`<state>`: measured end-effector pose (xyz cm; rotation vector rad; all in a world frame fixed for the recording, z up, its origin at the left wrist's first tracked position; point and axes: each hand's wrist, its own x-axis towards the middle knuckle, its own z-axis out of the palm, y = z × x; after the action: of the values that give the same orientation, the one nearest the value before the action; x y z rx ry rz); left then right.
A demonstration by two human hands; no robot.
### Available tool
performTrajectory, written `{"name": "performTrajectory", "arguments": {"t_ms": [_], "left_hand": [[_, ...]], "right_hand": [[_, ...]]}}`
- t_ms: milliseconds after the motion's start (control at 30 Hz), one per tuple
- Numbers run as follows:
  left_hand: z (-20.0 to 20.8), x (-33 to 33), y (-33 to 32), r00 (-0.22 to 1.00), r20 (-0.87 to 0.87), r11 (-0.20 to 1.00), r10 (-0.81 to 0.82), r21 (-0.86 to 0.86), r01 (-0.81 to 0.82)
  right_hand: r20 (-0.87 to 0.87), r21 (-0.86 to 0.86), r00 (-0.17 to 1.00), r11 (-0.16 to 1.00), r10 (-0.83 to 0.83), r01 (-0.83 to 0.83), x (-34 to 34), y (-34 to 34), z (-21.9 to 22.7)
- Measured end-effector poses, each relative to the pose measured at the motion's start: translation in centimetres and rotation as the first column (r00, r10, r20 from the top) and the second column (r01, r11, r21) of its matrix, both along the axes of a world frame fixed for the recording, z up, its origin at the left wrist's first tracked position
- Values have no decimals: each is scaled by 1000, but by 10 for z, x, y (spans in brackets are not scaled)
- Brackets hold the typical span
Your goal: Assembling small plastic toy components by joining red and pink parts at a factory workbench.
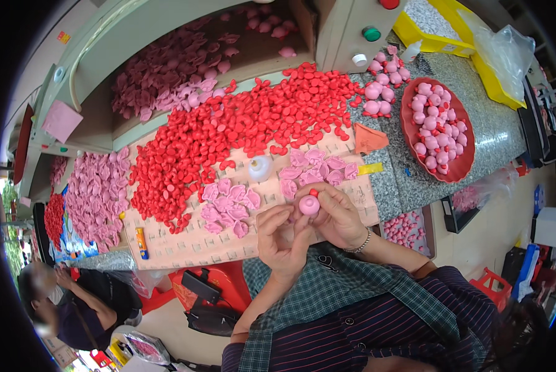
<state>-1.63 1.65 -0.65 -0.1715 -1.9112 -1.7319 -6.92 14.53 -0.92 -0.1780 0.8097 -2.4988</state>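
A small pink ball-shaped piece (pixel 309 205) with a red part at its top sits between my hands, above the table's near edge. My right hand (pixel 340 220) is closed around its right side. My left hand (pixel 280 239) is closed too, thumb and curled fingers against the ball's left and lower side; its fingertips are partly hidden. Just beyond my hands lie pink petal-shaped pieces (pixel 315 166), with a second group of pink petal pieces (pixel 229 208) to the left. A small white squeeze bottle (pixel 260 168) stands between the two groups.
Red pieces (pixel 241 124) are heaped across the paper-covered table (pixel 185 251). Pink pieces (pixel 98 192) pile up at left. A red basin (pixel 411 146) of pink-and-red figures stands at right, near a yellow bin (pixel 436 43). A grey machine housing (pixel 346 37) borders the far side. Another person sits at lower left.
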Motion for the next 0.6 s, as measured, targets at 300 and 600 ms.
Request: {"name": "performTrajectory", "arguments": {"t_ms": [300,600], "left_hand": [[-6,10,2,997,73,992,4,123,-13],[-1,9,7,988,143,995,54,80,-66]], "right_hand": [[-22,248,999,968,-39,43,-6,30,32],[-904,427,419,-113,-83,897,-85,135,83]]}}
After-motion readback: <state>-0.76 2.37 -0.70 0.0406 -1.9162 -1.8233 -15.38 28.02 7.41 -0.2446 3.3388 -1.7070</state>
